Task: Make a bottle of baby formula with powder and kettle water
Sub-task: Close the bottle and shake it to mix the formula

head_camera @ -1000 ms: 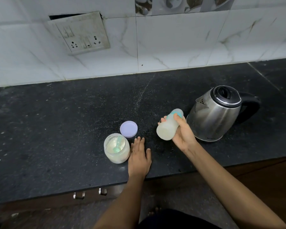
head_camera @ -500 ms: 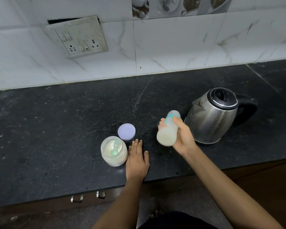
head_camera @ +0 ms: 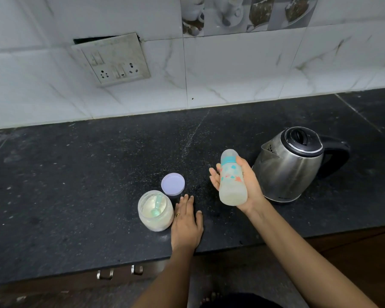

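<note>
Bottle [head_camera: 232, 178] in right grip [head_camera: 246, 185], tilted

right hand [head_camera: 246, 185] holds capped bottle [head_camera: 231, 177] tilted | left hand [head_camera: 187, 223] flat beside open jar [head_camera: 155, 211]

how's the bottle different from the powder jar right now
The bottle is tall and narrow, capped with a teal collar; the jar is squat, wide and open, its lid lying behind it. The bottle is held tilted above the counter in the right hand; the jar stands on it beside the flat left hand. The jar holds a teal scoop; the bottle doesn't. Both are translucent with pale contents.
</note>
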The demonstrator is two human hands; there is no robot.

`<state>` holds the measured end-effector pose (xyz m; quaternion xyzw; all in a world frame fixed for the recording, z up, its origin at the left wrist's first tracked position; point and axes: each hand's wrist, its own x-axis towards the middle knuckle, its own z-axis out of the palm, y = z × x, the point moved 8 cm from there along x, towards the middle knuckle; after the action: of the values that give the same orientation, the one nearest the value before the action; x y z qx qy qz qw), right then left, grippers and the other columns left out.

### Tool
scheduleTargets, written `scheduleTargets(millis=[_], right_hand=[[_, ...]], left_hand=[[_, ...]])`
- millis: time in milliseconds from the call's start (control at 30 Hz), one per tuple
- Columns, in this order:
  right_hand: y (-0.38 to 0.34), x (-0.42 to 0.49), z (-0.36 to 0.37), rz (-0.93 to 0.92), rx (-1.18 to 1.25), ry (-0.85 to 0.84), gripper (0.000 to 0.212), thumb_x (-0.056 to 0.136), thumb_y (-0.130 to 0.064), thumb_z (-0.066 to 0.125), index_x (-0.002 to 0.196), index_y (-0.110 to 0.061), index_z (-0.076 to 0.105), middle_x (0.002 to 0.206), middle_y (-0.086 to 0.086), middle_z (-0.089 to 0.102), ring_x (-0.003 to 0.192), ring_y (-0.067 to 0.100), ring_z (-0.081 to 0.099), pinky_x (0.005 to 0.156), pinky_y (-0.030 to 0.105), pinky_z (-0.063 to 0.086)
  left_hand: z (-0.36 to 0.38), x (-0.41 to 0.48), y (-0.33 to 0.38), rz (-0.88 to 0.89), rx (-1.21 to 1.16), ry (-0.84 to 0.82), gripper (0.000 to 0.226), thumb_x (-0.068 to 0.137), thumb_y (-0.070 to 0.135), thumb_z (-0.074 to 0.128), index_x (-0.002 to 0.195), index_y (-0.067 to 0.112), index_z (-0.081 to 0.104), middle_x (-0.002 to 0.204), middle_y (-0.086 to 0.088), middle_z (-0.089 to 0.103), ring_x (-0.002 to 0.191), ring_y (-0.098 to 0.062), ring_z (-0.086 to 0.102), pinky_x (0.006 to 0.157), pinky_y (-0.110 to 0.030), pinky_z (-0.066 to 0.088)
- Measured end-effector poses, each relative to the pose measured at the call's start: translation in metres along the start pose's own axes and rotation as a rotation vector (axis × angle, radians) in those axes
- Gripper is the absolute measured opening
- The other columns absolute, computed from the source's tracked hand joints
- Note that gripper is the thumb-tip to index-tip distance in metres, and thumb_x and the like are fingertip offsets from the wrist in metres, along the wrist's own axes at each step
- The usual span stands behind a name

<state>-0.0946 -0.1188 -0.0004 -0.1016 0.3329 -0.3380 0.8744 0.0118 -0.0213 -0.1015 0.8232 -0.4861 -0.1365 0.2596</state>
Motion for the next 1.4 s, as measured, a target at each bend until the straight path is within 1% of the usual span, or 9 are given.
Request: scheduleTargets(millis=[200,333,467,600,733,867,1033,1267,1400], right_hand=[[-0.003,0.003,0.008,0.126,0.005,-0.104,0.047,0.092,-0.04,0.049,0.127,-0.008,0.053,0.092,0.011,0.071,0.062,0.018,0.066,0.056,0.026,0.057],[-0.017,0.017,0.003,0.027,0.25,-0.14,0.052,0.076,-0.028,0.071,0.12,-0.007,0.055,0.1,0.012,0.064,0.073,0.023,0.068,0.068,0.033,0.06],[-0.007,0.005,0.019,0.1,0.022,-0.381,0.053,0.062,-0.025,0.081,0.107,-0.003,0.066,0.093,0.012,0.063,0.065,0.019,0.061,0.059,0.028,0.054],[0.0,0.017,0.005,0.169,0.264,-0.265,0.054,0.068,-0.024,0.077,0.114,-0.002,0.057,0.095,0.011,0.063,0.07,0.021,0.066,0.064,0.031,0.059],[0.011,0.009,0.012,0.173,-0.002,-0.331,0.053,0.062,-0.024,0.082,0.107,0.0,0.068,0.096,0.012,0.061,0.066,0.02,0.062,0.06,0.029,0.056],[0.007,0.016,0.002,0.194,0.357,-0.265,0.06,0.074,-0.023,0.076,0.126,-0.003,0.053,0.106,0.015,0.062,0.081,0.026,0.067,0.072,0.037,0.059],[0.006,0.008,0.01,0.152,0.158,-0.316,0.047,0.074,-0.03,0.07,0.11,0.001,0.066,0.1,0.012,0.061,0.069,0.02,0.064,0.062,0.03,0.057],[0.005,0.009,0.006,0.051,-0.246,-0.434,0.084,0.07,-0.025,0.074,0.145,-0.02,0.036,0.1,0.015,0.061,0.071,0.025,0.059,0.064,0.035,0.053],[0.016,0.017,-0.012,0.173,0.047,-0.317,0.085,0.053,-0.024,0.091,0.125,-0.002,0.054,0.099,0.01,0.059,0.069,0.02,0.063,0.062,0.033,0.057]], left_hand=[[-0.001,-0.002,0.0,-0.015,-0.012,-0.007,0.067,0.087,0.048,0.017,0.145,0.019,0.035,0.155,-0.001,0.029,0.143,-0.022,0.023,0.113,-0.026,0.012],[0.002,-0.001,-0.001,-0.028,-0.014,-0.024,0.06,0.091,0.043,0.024,0.145,0.019,0.034,0.155,0.0,0.028,0.144,-0.02,0.021,0.112,-0.024,0.008],[0.0,-0.001,-0.001,-0.034,-0.018,-0.021,0.056,0.094,0.04,0.03,0.145,0.019,0.035,0.155,0.0,0.027,0.144,-0.02,0.021,0.112,-0.023,0.006],[-0.001,-0.001,0.001,-0.034,-0.021,-0.021,0.056,0.093,0.038,0.033,0.145,0.019,0.035,0.155,0.0,0.028,0.144,-0.021,0.022,0.112,-0.023,0.007],[0.0,-0.001,0.0,-0.032,-0.01,-0.027,0.058,0.091,0.04,0.03,0.145,0.019,0.035,0.155,0.0,0.028,0.144,-0.021,0.022,0.113,-0.024,0.007],[0.0,-0.001,0.0,-0.03,-0.006,-0.023,0.057,0.092,0.038,0.032,0.145,0.019,0.035,0.155,0.0,0.028,0.144,-0.021,0.022,0.113,-0.025,0.008],[0.003,0.0,-0.002,-0.029,-0.006,-0.021,0.064,0.089,0.046,0.021,0.146,0.02,0.034,0.156,0.001,0.027,0.144,-0.02,0.021,0.112,-0.023,0.006],[0.001,0.0,-0.001,-0.023,-0.01,-0.025,0.062,0.09,0.044,0.024,0.145,0.018,0.035,0.155,-0.001,0.029,0.144,-0.021,0.022,0.113,-0.024,0.007],[0.001,0.0,-0.001,-0.025,-0.007,-0.027,0.061,0.091,0.044,0.024,0.145,0.019,0.035,0.155,0.0,0.029,0.144,-0.021,0.022,0.112,-0.024,0.008]])
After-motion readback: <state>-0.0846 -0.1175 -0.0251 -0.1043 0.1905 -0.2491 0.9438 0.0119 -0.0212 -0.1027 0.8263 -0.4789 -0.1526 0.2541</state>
